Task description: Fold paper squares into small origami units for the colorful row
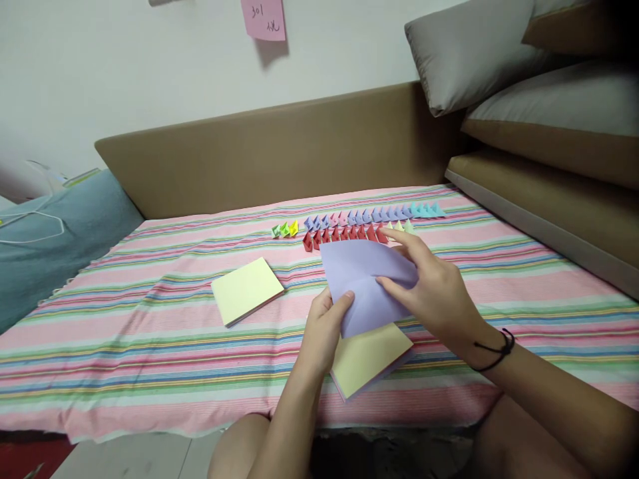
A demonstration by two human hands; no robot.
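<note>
A sheet of purple paper [359, 266] with a faint crease is held up between both hands. My left hand [327, 326] pinches its lower left edge, thumb on top. At the right side, my right hand [439, 286] has its thumb on the face of the sheet, while its fingers reach over the upper right edge, which bends. Directly below lies a stack of pale yellow paper [367, 362], partly covered by the sheet. A second stack of yellow paper [247, 289] rests to the left.
Behind the hands stand rows of small folded paper pieces, red [344, 234], purple [379, 214], turquoise [426, 210] and yellow [293, 228]. Striped cloth [150, 332] covers the surface. A brown backboard [269, 153] runs along the wall, and cushions [554, 120] are piled at the right.
</note>
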